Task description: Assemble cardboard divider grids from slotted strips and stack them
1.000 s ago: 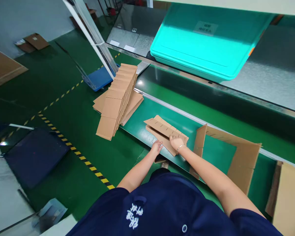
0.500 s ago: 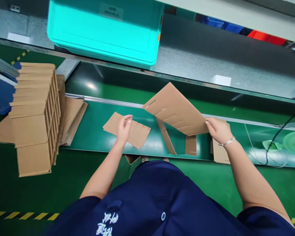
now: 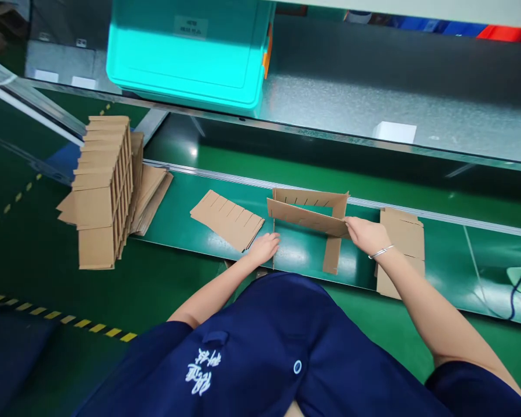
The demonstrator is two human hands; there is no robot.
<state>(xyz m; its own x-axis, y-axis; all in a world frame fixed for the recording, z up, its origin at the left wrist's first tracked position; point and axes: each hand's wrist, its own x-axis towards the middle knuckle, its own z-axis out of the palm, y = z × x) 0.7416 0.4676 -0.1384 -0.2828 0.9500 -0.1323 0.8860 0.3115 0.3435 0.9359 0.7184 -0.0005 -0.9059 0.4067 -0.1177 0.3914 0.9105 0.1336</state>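
Note:
A brown open cardboard box frame point(image 3: 336, 204) stands on the green belt point(image 3: 186, 231) in front of me. My right hand point(image 3: 364, 234) is closed on the right end of a slotted cardboard divider point(image 3: 306, 217) that lies across the top of the frame. My left hand point(image 3: 264, 248) curls on the frame's near left corner. A small pile of flat slotted dividers point(image 3: 228, 219) rests on the belt just left of the frame.
A tall stack of assembled divider grids point(image 3: 102, 188) leans at the belt's left end over flat sheets. Flat cardboard point(image 3: 402, 240) lies right of the frame. A teal plastic bin point(image 3: 186, 55) sits on the metal shelf behind. Yellow-black floor tape point(image 3: 61, 319) runs at lower left.
My right hand has lowered the slotted divider from a raised tilt down across the box frame. My left hand has left the flat divider pile and moved right to the frame's corner.

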